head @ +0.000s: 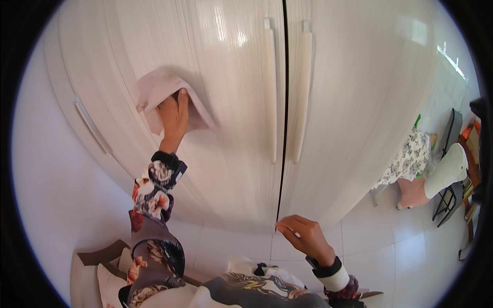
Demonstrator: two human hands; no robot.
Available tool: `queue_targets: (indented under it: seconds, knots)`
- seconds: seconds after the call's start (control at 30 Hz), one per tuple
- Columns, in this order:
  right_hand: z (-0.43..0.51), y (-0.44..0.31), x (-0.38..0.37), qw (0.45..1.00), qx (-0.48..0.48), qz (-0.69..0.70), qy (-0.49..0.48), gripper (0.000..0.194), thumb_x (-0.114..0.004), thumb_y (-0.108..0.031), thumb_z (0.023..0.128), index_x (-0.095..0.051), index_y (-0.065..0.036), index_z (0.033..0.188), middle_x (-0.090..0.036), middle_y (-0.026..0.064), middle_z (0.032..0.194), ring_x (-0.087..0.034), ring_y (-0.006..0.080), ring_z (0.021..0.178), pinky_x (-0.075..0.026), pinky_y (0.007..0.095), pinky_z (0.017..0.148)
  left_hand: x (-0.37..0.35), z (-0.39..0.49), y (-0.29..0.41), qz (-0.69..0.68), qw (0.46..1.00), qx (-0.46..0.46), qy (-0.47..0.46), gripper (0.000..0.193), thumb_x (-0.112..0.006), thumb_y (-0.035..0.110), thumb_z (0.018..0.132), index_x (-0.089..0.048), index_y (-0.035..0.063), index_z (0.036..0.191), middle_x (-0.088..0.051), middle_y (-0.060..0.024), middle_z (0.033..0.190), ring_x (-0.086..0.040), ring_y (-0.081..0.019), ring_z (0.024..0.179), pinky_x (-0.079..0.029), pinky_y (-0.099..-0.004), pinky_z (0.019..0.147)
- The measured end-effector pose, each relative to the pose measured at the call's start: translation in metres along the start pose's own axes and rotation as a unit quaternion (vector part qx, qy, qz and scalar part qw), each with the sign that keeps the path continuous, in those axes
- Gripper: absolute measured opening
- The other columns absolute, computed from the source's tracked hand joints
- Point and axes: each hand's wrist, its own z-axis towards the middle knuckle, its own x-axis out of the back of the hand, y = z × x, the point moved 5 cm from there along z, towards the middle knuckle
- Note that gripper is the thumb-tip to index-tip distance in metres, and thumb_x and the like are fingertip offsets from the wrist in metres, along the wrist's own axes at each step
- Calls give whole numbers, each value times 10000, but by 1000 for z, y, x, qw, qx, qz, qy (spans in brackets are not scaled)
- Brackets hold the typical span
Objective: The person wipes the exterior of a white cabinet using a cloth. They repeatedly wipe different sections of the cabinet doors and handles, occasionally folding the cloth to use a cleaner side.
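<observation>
A pale pink cloth (160,82) lies against the light wood-grain wardrobe door (231,115), with my left hand (175,115) holding it, partly tucked under its folds. Right of it, two long cream door handles (271,96) flank the dark gap between the doors. My right hand (306,235) hovers near the lower end of that gap, fingers curled and bent towards the thumb, with nothing visible in them. Whether it touches the door cannot be told.
Another handle (91,125) sits on the far left door. At the right stand a cloth with a floral print (410,158), a white and pink draped piece (443,181) and a black folding chair (450,200) on the tiled floor (408,250). A cushion (109,283) lies at lower left.
</observation>
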Motion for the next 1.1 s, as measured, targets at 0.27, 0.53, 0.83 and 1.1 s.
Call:
queue_targets:
  seconds: [0.27, 0.53, 0.83, 1.1]
  knots:
    - [-33, 15, 26, 990, -128, -21, 61, 79, -629, -103, 829, -666, -51, 876, -662, 68, 828, -626, 193, 616, -499, 267, 521, -30, 74, 67, -10, 996, -93, -4, 490, -418, 425, 922, -556, -30, 1041, -579, -216, 1026, -514, -390, 978, -378, -443, 860]
    - [-39, 28, 6, 983, -170, -6, 66, 86, -624, -98, 830, -661, -44, 886, -660, 73, 832, -631, 198, 631, -504, 261, 535, -100, -53, 79, 23, 914, -293, -281, 425, -443, 356, 917, -479, 68, 1229, -493, -164, 1243, -440, -327, 1166, -331, -425, 995]
    - [-49, 38, 5, 980, -190, -15, 53, 80, -628, -95, 825, -654, -46, 882, -657, 78, 824, -625, 213, 622, -496, 271, 553, -113, -103, 13, 130, 881, -230, -393, 556, -434, 336, 900, -303, 68, 1369, -347, -169, 1383, -292, -333, 1293, -256, -468, 1043]
    - [-45, 46, 34, 980, -184, 8, 68, 94, -626, -73, 823, -646, -22, 900, -652, 100, 822, -621, 219, 632, -492, 270, 546, -56, 9, 125, 111, 911, -396, -26, 347, -557, 117, 840, -531, 14, 1171, -573, -135, 1121, -544, -291, 1029, -437, -377, 832]
